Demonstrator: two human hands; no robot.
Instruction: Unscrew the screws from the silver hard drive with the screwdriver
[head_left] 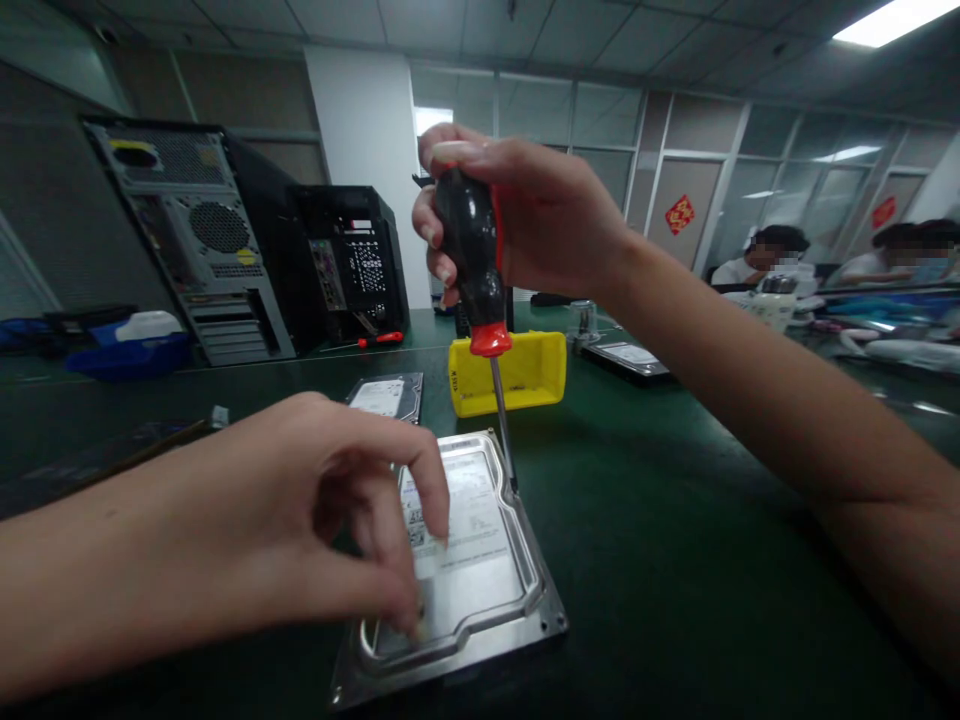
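1. The right hand is clamped on the screwdriver, which stands upright with its tip at the edge of the drive below it. A tilted shaft could slip off and scratch the lid.
2. The left hand, open, presses the drive onto the table. Light pressure might let the drive skid.
3. The left hand's fingers sit near the tip, so a slip could jab them.

- The left hand hides the near-left part of the hard drive; its label print is too small to read
- Whether the screwdriver tip sits in a screw cannot be told
- Both forearms are cut off at the picture's edges
- A second drive lies partly behind the left hand
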